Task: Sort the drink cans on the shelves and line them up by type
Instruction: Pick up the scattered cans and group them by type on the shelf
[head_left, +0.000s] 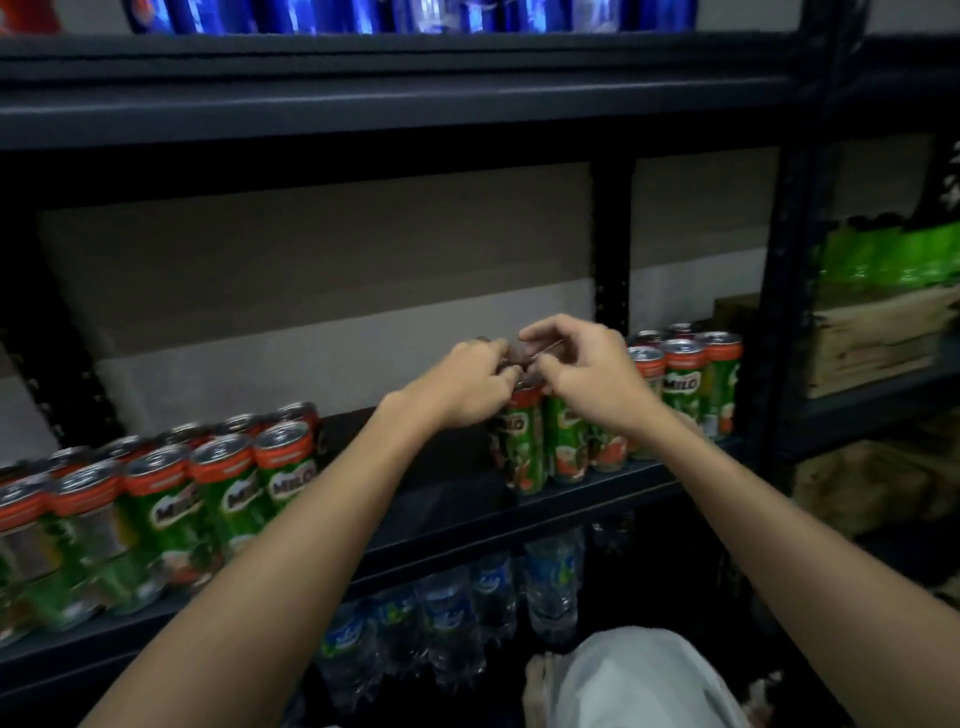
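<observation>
From the head view, both hands meet over a cluster of upright green-and-red Milo drink cans (524, 441) mid-shelf: the left hand (467, 382) curls onto their tops, the right hand (582, 364) pinches from above, equally near, on the dark metal shelf (426, 499).

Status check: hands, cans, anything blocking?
Both hands on can tops mid-shelf: left hand, right hand, fingers curled on the middle Milo cans. Left Milo row lined up, right group standing. Shelf gap between them, nothing blocking.
</observation>
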